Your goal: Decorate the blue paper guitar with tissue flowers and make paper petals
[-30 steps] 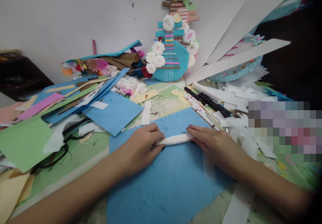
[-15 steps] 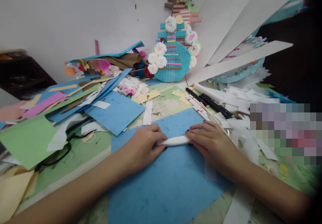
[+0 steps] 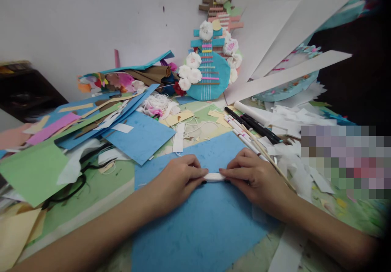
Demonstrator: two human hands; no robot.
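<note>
"Tabletop (image 3: 113, 186), green and strewn with paper. What do we count on it, working down in size?"

"One large blue sheet (image 3: 189, 231) beneath our two hands. Beyond it stands one turquoise paper lute (image 3: 218, 70) with two crossbars near its top. Then one smaller blue sheet (image 3: 146, 135), off to the left."

"And our hands?"

"Near each other but apart. Our left hand (image 3: 180, 182) pinches one end of a strip between thumb and fingers; our right hand (image 3: 256, 174) pinches the other."

"Smaller still?"

"At least two black pens (image 3: 259, 127) to the right; they overlap, so we can't settle the number. Five white flowers (image 3: 193, 60) on the lute: one at the top, four down its left side."

"And smallest?"

"One ribbed white strip (image 3: 214, 177). We see only its short stretch between our fingertips, over the large sheet; whether it touches that, we can't tell."
</note>
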